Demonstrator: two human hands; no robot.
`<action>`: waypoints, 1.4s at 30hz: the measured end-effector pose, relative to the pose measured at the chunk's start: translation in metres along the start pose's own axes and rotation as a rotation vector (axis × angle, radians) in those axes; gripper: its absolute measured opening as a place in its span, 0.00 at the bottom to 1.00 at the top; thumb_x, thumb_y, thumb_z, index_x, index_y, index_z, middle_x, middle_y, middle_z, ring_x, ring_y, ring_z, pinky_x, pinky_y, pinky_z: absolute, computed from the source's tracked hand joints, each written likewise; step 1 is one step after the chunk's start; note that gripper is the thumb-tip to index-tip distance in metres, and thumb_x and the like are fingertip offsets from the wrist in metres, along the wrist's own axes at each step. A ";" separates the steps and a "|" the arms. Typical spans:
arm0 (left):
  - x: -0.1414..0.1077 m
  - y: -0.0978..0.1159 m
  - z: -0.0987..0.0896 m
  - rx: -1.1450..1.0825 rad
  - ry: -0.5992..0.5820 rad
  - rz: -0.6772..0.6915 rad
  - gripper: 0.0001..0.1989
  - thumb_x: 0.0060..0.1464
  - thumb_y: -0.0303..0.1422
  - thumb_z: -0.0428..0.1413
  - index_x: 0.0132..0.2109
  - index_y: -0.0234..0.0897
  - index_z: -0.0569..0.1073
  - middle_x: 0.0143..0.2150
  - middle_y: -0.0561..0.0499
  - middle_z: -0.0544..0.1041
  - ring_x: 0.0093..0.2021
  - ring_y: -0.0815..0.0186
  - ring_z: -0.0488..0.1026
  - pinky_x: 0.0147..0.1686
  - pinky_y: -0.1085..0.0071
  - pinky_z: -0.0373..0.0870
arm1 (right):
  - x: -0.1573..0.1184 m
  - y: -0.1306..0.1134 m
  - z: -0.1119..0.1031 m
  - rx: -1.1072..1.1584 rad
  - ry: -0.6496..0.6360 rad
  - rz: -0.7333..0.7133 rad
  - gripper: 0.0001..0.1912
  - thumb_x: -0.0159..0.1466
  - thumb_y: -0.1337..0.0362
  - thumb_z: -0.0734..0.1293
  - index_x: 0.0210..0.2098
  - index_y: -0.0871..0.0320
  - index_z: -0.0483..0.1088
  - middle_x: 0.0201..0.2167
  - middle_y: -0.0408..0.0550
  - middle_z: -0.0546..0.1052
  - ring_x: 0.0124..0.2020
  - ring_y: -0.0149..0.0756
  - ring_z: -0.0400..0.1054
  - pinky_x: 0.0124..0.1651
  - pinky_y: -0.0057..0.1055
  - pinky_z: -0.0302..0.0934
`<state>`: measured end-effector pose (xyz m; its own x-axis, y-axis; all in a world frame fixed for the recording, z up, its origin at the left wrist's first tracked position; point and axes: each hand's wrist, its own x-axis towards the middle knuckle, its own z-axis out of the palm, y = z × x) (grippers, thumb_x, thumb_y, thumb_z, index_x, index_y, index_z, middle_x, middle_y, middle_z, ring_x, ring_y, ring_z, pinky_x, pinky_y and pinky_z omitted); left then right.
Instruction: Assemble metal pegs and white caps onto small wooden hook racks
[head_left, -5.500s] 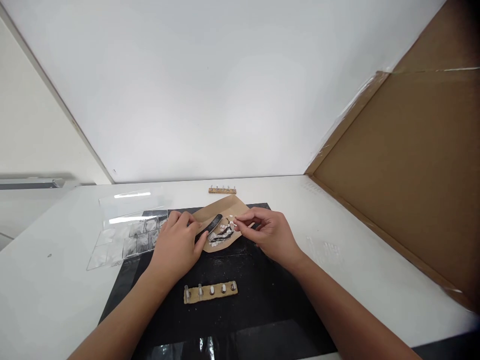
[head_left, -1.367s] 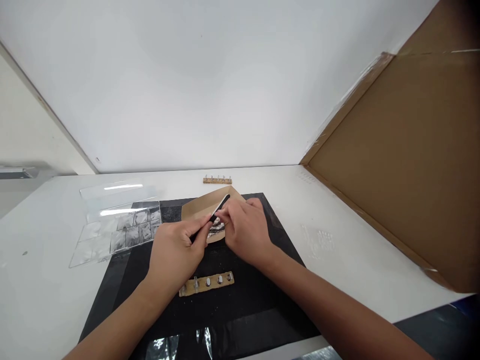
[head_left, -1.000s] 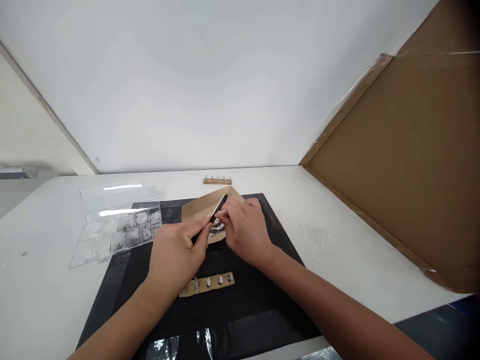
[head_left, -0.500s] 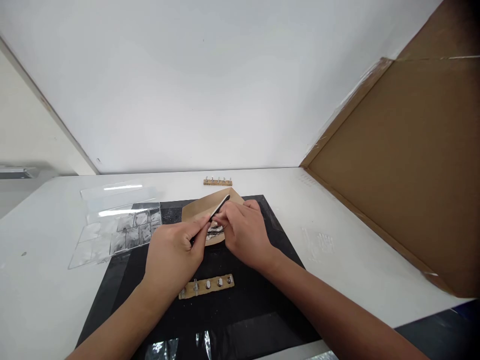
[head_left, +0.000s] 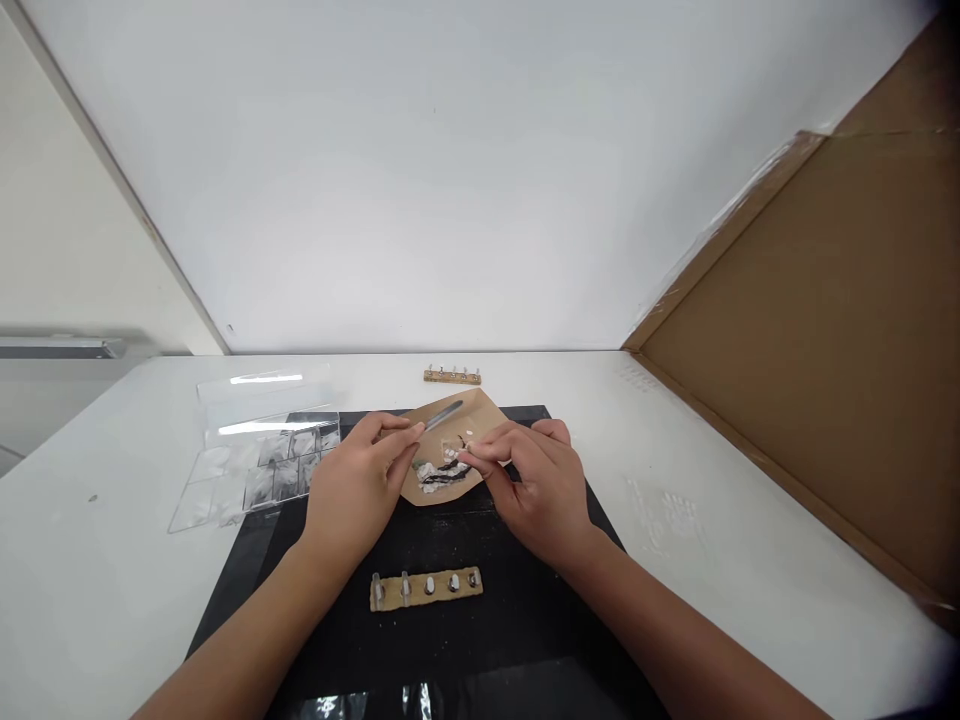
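Note:
My left hand [head_left: 356, 480] pinches one end of a slim grey nail file [head_left: 444, 414], which points up and right over a sheet of brown paper [head_left: 491, 408]. Over the paper's right side, my right hand [head_left: 536, 480] is closed, thumb and fingertips pressed together on something too small to make out. White flakes and dark strips of scrap [head_left: 446, 472] lie on the paper between both hands. Closer to me, a cork-like strip [head_left: 418, 590] carries several small upright holders with pale and clear nail tips on them.
A clear compartment box [head_left: 259, 480] with its lid open stands at left, holding bagged pieces. Another small strip with pegs [head_left: 452, 377] lies behind the paper. A black mat [head_left: 450, 660] covers the middle of the white table. Cardboard [head_left: 810, 350] rises at right.
My hands have moved apart. The nail file has left my right fingers and is in my left hand alone, showing its grey face. More scraps on the paper are visible.

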<state>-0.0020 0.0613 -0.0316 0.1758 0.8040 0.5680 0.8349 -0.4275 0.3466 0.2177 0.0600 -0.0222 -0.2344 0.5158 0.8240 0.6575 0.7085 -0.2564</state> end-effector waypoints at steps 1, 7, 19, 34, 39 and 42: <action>0.000 -0.001 0.001 0.001 -0.011 0.008 0.11 0.68 0.34 0.58 0.52 0.47 0.84 0.53 0.49 0.83 0.39 0.63 0.81 0.32 0.69 0.72 | 0.000 0.000 -0.001 0.005 -0.002 -0.005 0.11 0.72 0.63 0.73 0.34 0.54 0.70 0.29 0.37 0.83 0.32 0.32 0.80 0.42 0.37 0.55; 0.004 0.009 -0.008 -0.203 -0.050 0.012 0.09 0.67 0.35 0.59 0.48 0.44 0.85 0.47 0.45 0.84 0.49 0.55 0.79 0.49 0.57 0.75 | 0.000 -0.002 -0.006 -0.022 -0.017 -0.058 0.10 0.73 0.65 0.72 0.34 0.54 0.70 0.29 0.39 0.84 0.33 0.32 0.80 0.41 0.37 0.54; 0.005 0.039 -0.021 -1.056 -0.290 -0.283 0.09 0.65 0.36 0.62 0.46 0.45 0.87 0.45 0.46 0.85 0.47 0.61 0.82 0.46 0.67 0.82 | 0.002 -0.005 -0.016 -0.149 0.085 -0.216 0.09 0.73 0.67 0.72 0.36 0.54 0.69 0.29 0.39 0.84 0.28 0.29 0.78 0.38 0.36 0.53; 0.000 0.044 -0.018 -1.170 -0.365 -0.393 0.06 0.60 0.38 0.67 0.38 0.42 0.88 0.33 0.49 0.79 0.35 0.66 0.75 0.36 0.71 0.75 | -0.003 0.002 -0.029 -0.060 0.016 -0.319 0.11 0.69 0.67 0.75 0.34 0.53 0.70 0.33 0.33 0.84 0.28 0.27 0.77 0.36 0.38 0.52; -0.002 0.044 -0.018 -1.209 -0.426 -0.436 0.08 0.61 0.41 0.67 0.40 0.41 0.86 0.40 0.49 0.81 0.42 0.65 0.77 0.43 0.71 0.75 | -0.002 0.003 -0.028 -0.048 0.024 -0.365 0.11 0.69 0.65 0.75 0.33 0.55 0.71 0.32 0.34 0.84 0.28 0.27 0.76 0.37 0.37 0.52; -0.002 0.042 -0.018 -1.217 -0.474 -0.430 0.09 0.62 0.42 0.66 0.42 0.42 0.85 0.41 0.50 0.79 0.44 0.66 0.76 0.46 0.73 0.74 | -0.002 0.002 -0.027 -0.016 0.053 -0.369 0.12 0.68 0.64 0.77 0.33 0.56 0.71 0.29 0.36 0.83 0.27 0.28 0.76 0.37 0.36 0.50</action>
<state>0.0236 0.0343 -0.0045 0.3866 0.9218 0.0292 -0.0679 -0.0031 0.9977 0.2388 0.0477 -0.0105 -0.4212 0.2010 0.8844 0.5466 0.8344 0.0707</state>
